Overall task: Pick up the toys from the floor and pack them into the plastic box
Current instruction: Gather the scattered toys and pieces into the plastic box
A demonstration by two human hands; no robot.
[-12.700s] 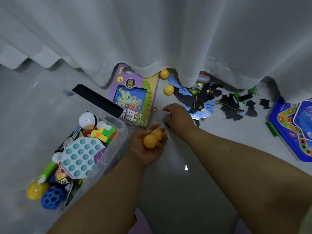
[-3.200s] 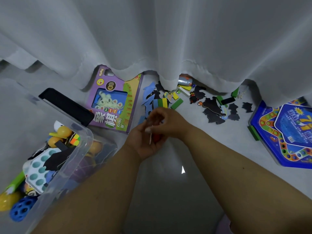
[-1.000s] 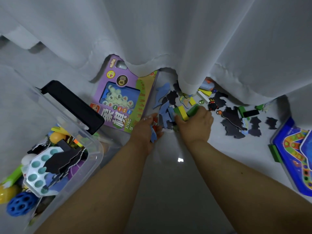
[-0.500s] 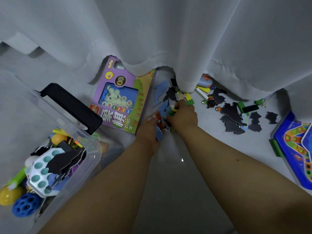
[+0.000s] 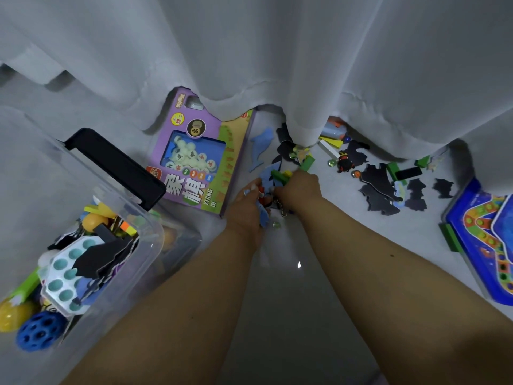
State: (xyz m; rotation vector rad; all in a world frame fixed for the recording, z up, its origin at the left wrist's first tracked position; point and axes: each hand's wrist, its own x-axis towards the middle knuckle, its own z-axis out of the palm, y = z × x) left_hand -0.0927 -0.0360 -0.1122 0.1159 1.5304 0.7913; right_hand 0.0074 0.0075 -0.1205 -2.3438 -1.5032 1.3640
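Toys gathered at the curtain's hem

Your left hand [image 5: 247, 207] cupped blue foam pieces [image 5: 263, 215], fingers curled around them. Your right hand [image 5: 298, 188] pinched small bits beside it; which ones I cannot tell. More toys [image 5: 380, 187] lay scattered rightward. Your plastic box [image 5: 150, 234] sat left, partly filled.

Two bare forearms were seen rising from the bottom of the frame toward its centre, no sleeves covering them. The left hand [image 5: 248, 209] and right hand [image 5: 298, 189] were ungloved, and pale fingernails were noted on the left hand.
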